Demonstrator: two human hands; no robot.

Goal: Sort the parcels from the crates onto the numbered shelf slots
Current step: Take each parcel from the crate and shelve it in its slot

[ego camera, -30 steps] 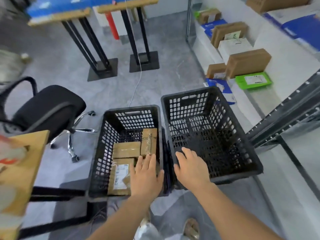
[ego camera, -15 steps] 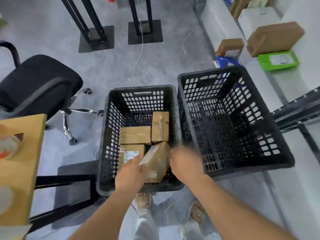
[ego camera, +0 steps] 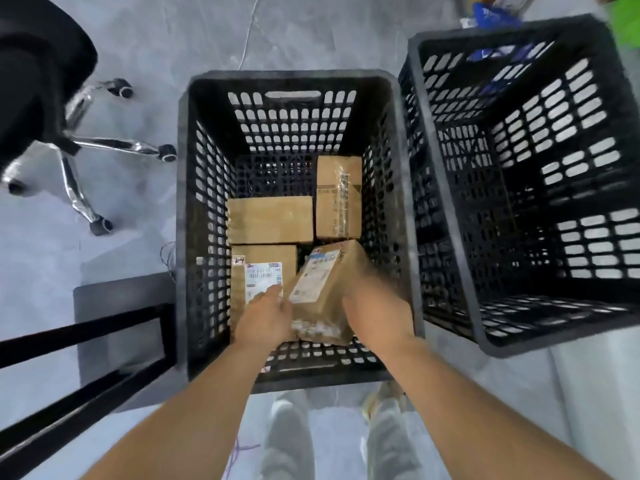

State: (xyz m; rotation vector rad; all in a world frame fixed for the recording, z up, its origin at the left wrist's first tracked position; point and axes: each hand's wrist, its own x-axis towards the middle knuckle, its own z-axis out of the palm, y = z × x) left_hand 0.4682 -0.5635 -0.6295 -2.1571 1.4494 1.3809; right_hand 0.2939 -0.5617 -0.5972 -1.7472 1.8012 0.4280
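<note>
Crates (ego camera: 292,109) – black, perforated grid pattern. Parcels (ego camera: 270,220) – brown cardboard, white labels. Floor (ego camera: 166,36) grey, chair (ego camera: 34,81) black w/ chrome legs.

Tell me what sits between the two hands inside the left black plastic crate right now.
In the head view, a tilted brown cardboard parcel with a white label sits between the left hand and right hand, both gripping its sides.

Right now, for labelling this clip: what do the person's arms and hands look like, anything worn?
Both forearms are bare up to the frame edge: no sleeves show. The left hand and right hand wear no gloves; no watch or ring is visible, though motion blur softens detail.
</note>
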